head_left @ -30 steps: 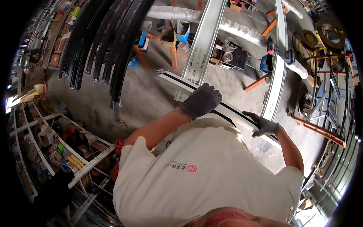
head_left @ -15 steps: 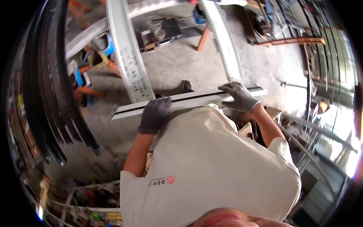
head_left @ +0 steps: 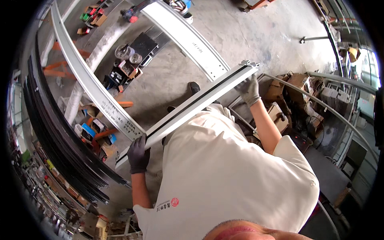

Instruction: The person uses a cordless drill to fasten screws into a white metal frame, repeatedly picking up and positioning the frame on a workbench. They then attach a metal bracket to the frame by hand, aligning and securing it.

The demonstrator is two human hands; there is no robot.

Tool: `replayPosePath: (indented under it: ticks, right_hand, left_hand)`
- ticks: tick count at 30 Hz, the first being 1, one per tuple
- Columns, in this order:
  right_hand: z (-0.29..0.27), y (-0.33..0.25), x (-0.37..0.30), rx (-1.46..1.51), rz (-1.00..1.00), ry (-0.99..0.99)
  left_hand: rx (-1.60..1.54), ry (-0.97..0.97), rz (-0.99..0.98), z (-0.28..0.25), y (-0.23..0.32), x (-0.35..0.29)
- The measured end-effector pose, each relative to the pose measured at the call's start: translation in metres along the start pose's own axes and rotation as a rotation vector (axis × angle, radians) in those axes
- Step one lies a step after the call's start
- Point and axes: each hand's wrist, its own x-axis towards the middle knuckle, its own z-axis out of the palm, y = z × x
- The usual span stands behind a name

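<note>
A white metal crosspiece (head_left: 188, 107) with a black strip along it lies slantwise in front of my body. Two long white rails meet it, the left rail (head_left: 86, 82) near its left end and the right rail (head_left: 188, 38) nearer its right end. My left hand (head_left: 139, 156), in a dark grey glove, is closed over the crosspiece beside the left rail's joint. At the far right end, my right hand (head_left: 250, 91), in a lighter grey glove, grips the crosspiece from its near side. Some of the right fingers are hidden behind the profile.
Long black profiles (head_left: 60, 132) stretch along the left. Beyond the crosspiece, a black board (head_left: 144, 46) and tubs (head_left: 124, 52) sit between the rails. Cardboard boxes (head_left: 298, 86) and a bent metal bar (head_left: 320, 102) are at the right. Orange trestle legs (head_left: 60, 72) show under the left rail.
My view has turned, so the crosspiece and rails appear more slanted. My left hand has shifted to the left rail's joint. My right hand has moved outward to the crosspiece's right end.
</note>
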Motion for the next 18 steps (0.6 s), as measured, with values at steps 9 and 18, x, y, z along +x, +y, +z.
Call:
replayPosePath:
  ticks: [9, 18]
  right_hand:
    - [0.062, -0.102, -0.055, 0.380, -0.246, -0.352]
    - [-0.057, -0.193, -0.197, 0.272, -0.774, -0.330]
  left_hand:
    - [0.312, -0.047, 0.129, -0.131, 0.120, 0.076]
    - [0.053, 0.257, 0.775, -0.056, 0.175, 0.199]
